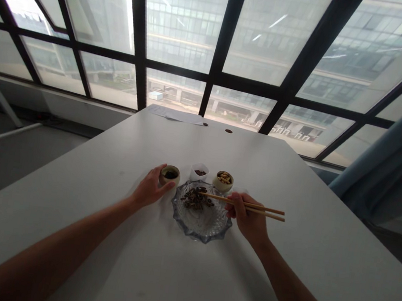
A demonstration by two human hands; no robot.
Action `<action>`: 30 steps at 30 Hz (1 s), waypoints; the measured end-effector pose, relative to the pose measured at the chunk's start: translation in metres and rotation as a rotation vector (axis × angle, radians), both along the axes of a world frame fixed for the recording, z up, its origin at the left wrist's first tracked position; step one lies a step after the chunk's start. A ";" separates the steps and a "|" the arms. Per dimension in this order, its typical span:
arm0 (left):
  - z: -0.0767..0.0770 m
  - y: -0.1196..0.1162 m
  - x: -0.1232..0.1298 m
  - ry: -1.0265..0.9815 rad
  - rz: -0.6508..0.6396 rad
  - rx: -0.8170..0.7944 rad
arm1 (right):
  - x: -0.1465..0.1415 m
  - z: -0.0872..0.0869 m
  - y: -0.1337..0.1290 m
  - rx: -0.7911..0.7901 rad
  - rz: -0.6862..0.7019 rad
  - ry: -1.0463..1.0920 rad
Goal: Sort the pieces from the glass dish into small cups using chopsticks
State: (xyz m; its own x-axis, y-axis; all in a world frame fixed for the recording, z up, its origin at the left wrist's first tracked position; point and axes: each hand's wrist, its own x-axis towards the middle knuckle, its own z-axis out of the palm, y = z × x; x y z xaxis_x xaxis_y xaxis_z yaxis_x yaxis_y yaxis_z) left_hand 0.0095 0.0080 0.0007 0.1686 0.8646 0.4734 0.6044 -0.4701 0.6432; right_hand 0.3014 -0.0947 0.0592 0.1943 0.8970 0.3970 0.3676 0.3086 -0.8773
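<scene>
My left hand point(149, 188) is wrapped around a small beige cup point(162, 179) with dark contents, thumb at its near side and fingers at its far side. The cup stands on the table, left of a scalloped clear glass plate point(209, 224). In my right hand point(249, 217) is a pair of wooden chopsticks point(271, 210), held over the plate's right rim. Their tips point left into a pile of dark striped seeds point(194, 199) on the plate's far left part. Whether the tips pinch a seed is too small to tell.
Behind the plate stand a white cup point(194, 175) with dark reddish bits and a second beige cup point(221, 187) holding peanut-like pieces. Papers point(176, 115) lie at the white table's point(131, 270) far edge, near two round holes. Large windows rise beyond; a blue curtain point(396, 148) hangs right.
</scene>
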 end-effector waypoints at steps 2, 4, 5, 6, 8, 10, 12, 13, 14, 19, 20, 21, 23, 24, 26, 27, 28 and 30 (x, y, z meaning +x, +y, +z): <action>-0.001 0.000 0.000 0.000 0.002 0.005 | 0.000 0.001 -0.001 0.003 -0.003 0.006; -0.001 0.000 0.000 -0.003 -0.001 0.009 | 0.000 0.002 -0.002 0.001 -0.004 0.014; -0.001 0.000 0.000 -0.004 -0.004 0.009 | 0.000 0.003 -0.002 -0.001 -0.006 0.021; -0.002 0.000 0.000 -0.006 -0.008 0.009 | 0.000 0.004 -0.003 -0.003 -0.007 0.029; -0.002 0.000 0.000 -0.007 -0.010 0.005 | 0.000 0.006 -0.004 0.001 -0.010 0.051; -0.002 0.000 0.000 -0.007 -0.008 -0.005 | 0.002 0.007 -0.003 0.016 -0.017 0.094; -0.001 0.000 0.000 -0.005 -0.009 -0.021 | 0.004 0.007 -0.002 0.025 -0.021 0.162; -0.001 0.000 0.000 -0.005 -0.010 -0.028 | 0.005 0.007 -0.001 0.026 -0.022 0.203; -0.001 0.000 0.000 -0.004 -0.008 -0.035 | 0.007 0.007 0.001 0.024 -0.022 0.243; -0.001 0.001 -0.001 0.002 0.001 -0.047 | 0.010 0.003 0.006 0.024 -0.035 0.361; -0.002 0.001 -0.001 0.001 0.000 -0.042 | 0.011 0.002 0.006 0.031 -0.035 0.359; -0.003 0.002 -0.001 0.001 0.001 -0.036 | 0.012 0.002 0.005 0.046 -0.039 0.339; -0.004 0.003 -0.001 -0.001 0.008 -0.031 | 0.014 0.002 0.001 0.125 -0.074 0.210; -0.005 0.003 -0.001 -0.003 0.012 -0.031 | 0.015 0.002 -0.002 0.197 -0.075 0.081; -0.005 0.004 -0.001 -0.007 0.015 -0.033 | 0.017 0.005 -0.010 0.402 -0.005 -0.263; -0.005 0.004 -0.001 -0.009 0.015 -0.033 | 0.017 0.006 -0.014 0.511 0.058 -0.433; -0.005 0.004 -0.001 -0.011 0.015 -0.032 | 0.017 0.008 -0.017 0.604 0.126 -0.571; -0.005 0.003 0.000 -0.014 0.015 -0.033 | 0.016 0.012 -0.021 0.721 0.200 -0.716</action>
